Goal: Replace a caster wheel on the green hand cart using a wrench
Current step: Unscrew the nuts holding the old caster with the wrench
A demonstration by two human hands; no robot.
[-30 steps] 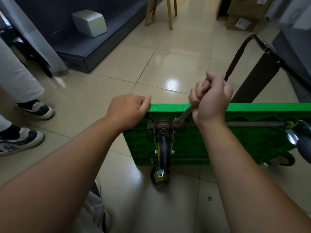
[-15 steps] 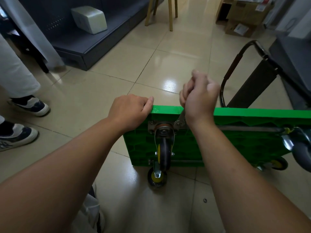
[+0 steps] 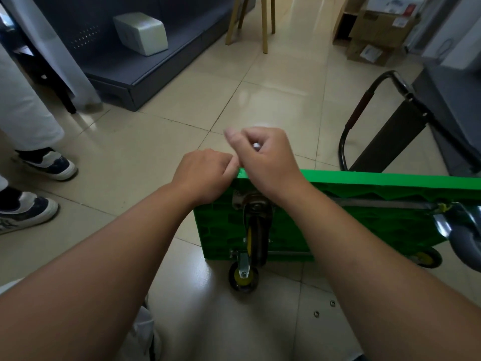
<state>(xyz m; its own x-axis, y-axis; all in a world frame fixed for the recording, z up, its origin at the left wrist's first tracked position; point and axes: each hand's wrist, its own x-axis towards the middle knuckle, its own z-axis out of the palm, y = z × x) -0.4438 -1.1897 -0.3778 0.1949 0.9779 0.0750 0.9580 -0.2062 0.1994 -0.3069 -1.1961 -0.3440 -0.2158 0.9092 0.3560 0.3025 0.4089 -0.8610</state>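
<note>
The green hand cart point(image 3: 364, 222) stands on its side, its ribbed underside facing me. A caster wheel point(image 3: 256, 230) with a metal plate is bolted near the upper left corner. My left hand point(image 3: 203, 175) grips the cart's top left corner. My right hand point(image 3: 263, 160) is a closed fist just above the caster plate, touching my left hand. Only a small silvery bit of the wrench point(image 3: 256, 145) shows between its fingers; the wrench's head and the bolt are hidden behind my hand and wrist.
Two small nuts point(image 3: 316, 313) lie on the tiled floor near me. Other casters point(image 3: 243, 276) touch the floor. The cart's black handle point(image 3: 364, 110) folds out behind. A person's shoes point(image 3: 46, 162) stand left, by a dark shelf point(image 3: 145, 71). Cardboard boxes point(image 3: 377, 29) sit far right.
My right hand has swung the wrench from the right, up and over to the left, until it meets my left hand. The left hand stays on the cart's corner.
</note>
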